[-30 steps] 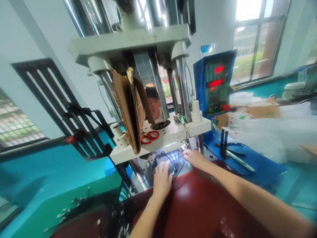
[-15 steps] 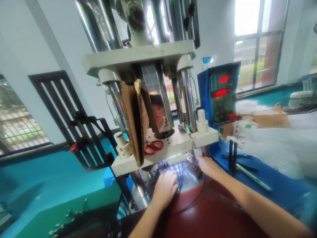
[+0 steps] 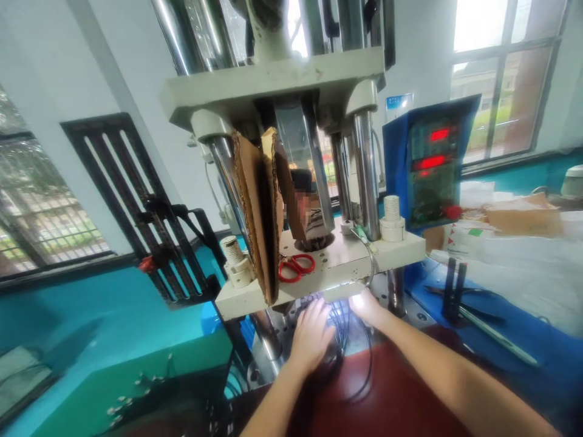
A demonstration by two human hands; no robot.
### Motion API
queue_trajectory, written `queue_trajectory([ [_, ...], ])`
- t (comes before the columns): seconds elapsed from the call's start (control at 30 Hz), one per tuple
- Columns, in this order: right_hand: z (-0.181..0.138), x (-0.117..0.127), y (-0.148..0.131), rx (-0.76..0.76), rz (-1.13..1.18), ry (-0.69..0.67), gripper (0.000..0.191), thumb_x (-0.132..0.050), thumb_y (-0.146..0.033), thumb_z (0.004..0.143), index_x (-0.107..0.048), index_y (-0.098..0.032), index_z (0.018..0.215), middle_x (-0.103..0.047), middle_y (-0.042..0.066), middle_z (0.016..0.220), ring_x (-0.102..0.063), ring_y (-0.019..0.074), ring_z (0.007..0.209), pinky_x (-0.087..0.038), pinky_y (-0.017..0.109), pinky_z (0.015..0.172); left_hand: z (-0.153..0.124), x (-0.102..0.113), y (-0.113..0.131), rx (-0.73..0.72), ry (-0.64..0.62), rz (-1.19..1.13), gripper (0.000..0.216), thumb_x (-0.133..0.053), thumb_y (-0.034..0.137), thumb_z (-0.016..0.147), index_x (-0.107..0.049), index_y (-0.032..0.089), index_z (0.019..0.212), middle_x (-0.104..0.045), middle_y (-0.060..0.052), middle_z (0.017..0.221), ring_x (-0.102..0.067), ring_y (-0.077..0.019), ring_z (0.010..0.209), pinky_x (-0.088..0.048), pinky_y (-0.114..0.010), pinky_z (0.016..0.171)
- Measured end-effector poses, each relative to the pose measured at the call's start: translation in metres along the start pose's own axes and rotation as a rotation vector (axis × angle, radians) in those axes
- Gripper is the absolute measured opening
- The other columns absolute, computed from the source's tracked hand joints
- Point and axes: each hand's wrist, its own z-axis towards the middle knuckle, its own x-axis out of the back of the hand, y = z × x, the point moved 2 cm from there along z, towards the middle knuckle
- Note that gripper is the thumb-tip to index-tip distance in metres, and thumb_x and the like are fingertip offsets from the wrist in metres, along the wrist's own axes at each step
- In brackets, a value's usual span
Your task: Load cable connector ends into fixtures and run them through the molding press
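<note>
Flanking black cables (image 3: 340, 331), both hands (image 3: 313, 335) (image 3: 365, 307); white sacks (image 3: 514, 262) beyond.

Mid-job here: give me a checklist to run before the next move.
1. Hands clear of the white plate's front edge: not ok; left hand and right hand are both close to it.
2. What the right hand grips: cannot tell; glare obscures it.
3. Black cables beside the left hand: ok.
4. Red-handled scissors away from both hands: ok; they lie on the plate.
5. Cardboard fixed in place: cannot tell.
6. Control box display lit: ok, red.
</note>
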Motion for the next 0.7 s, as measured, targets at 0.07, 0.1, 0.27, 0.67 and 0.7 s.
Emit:
queue_trajectory([
  [0.07,-0.003,0.0,0.001,-0.034,-0.016,0.01,0.019,-0.051,-0.025,0.085,-0.058,-0.012,0.097,-0.061,0.006,0.097,-0.058,0.0167,0.087,-0.048,0.037,0.077,0.007,-0.001,0.0,-0.013,-0.017,-0.008,0.039,-0.035,0.037,0.087,-0.046,0.023,0.121,-0.042,-0.005,0.133,-0.034,-0.0234,0.125,-0.03,-0.048,0.102],
  [0.1,-0.004,0.0,0.002,-0.047,-0.021,0.014,0.017,-0.05,-0.023,0.085,-0.058,-0.011,0.096,-0.061,0.006,0.096,-0.058,0.0165,0.087,-0.048,0.036,0.077,0.009,-0.003,-0.001,-0.02,-0.019,-0.014,0.038,-0.035,0.037,0.087,-0.049,0.023,0.119,-0.045,-0.005,0.131,-0.035,-0.0231,0.124,-0.03,-0.048,0.102],
  [0.27,-0.006,0.006,-0.003,-0.087,-0.042,-0.002,0.015,-0.05,-0.019,0.085,-0.059,-0.012,0.094,-0.063,0.005,0.09,-0.059,0.0149,0.081,-0.049,0.034,0.073,0.006,-0.011,-0.007,-0.023,-0.004,-0.029,0.039,-0.034,0.038,0.087,-0.047,0.023,0.121,-0.043,-0.005,0.133,-0.034,-0.0232,0.124,-0.031,-0.047,0.101],
  [0.67,0.006,0.008,-0.032,-0.11,-0.033,-0.064,0.015,-0.051,-0.024,0.085,-0.057,-0.013,0.094,-0.059,0.005,0.098,-0.057,0.0155,0.085,-0.049,0.035,0.075,0.005,-0.016,-0.009,-0.008,0.043,-0.056,0.037,-0.037,0.036,0.086,-0.048,0.025,0.119,-0.044,-0.002,0.132,-0.035,-0.0215,0.124,-0.031,-0.045,0.101],
  [0.7,0.007,0.006,-0.032,-0.088,-0.018,-0.065,0.017,-0.051,-0.025,0.085,-0.057,-0.014,0.096,-0.059,0.005,0.099,-0.057,0.0156,0.085,-0.049,0.035,0.075,0.005,-0.017,-0.009,-0.01,0.048,-0.052,0.037,-0.038,0.036,0.086,-0.048,0.025,0.119,-0.044,-0.002,0.132,-0.036,-0.0215,0.123,-0.031,-0.045,0.101],
])
